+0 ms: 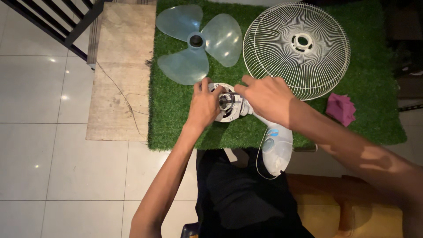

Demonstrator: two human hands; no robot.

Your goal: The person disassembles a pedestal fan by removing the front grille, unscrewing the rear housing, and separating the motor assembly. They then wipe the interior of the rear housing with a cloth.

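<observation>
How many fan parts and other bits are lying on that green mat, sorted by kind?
Fan blade: 1
Wire grille: 1
Fan body, held by left hand and right hand: 1
Pink cloth: 1
Total: 4

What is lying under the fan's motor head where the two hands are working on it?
The motor head rests on a green turf mat, gripped by the left hand and right hand. The mat directly beneath is hidden by the housing and hands.
</observation>
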